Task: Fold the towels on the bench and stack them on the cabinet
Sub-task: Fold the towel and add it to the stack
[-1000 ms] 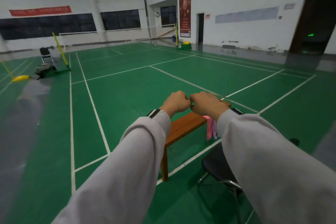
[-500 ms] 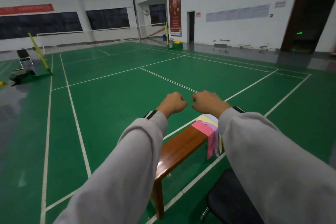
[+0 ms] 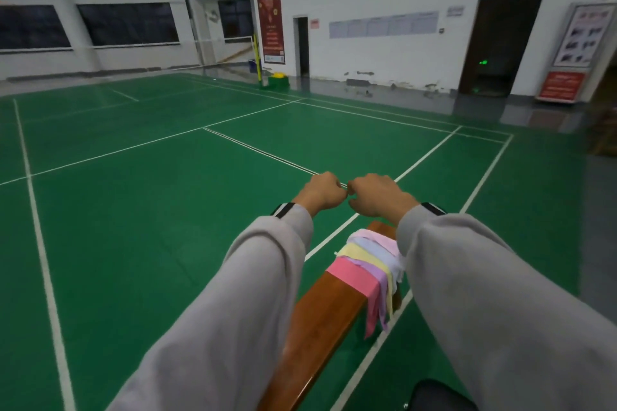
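Several pastel towels (image 3: 370, 264), pink, purple, yellow, blue and white, lie draped over a narrow brown wooden bench (image 3: 320, 334) that runs away from me at the lower middle. My left hand (image 3: 322, 192) and my right hand (image 3: 375, 195) are stretched out in front of me above the far end of the bench. Both are curled into fists that touch knuckle to knuckle, and neither holds anything. Grey sleeves cover both arms. My right sleeve hides part of the towels. No cabinet is in view.
A green badminton court (image 3: 167, 210) with white lines spreads all around the bench. A dark chair seat (image 3: 437, 397) sits at the bottom edge, right of the bench. A white wall with a dark doorway (image 3: 497, 43) and a red notice stand (image 3: 567, 53) lies far ahead.
My view has swung right and come closer to the bench, so more of the towels show. My fists, slightly apart half a second ago, now touch again.
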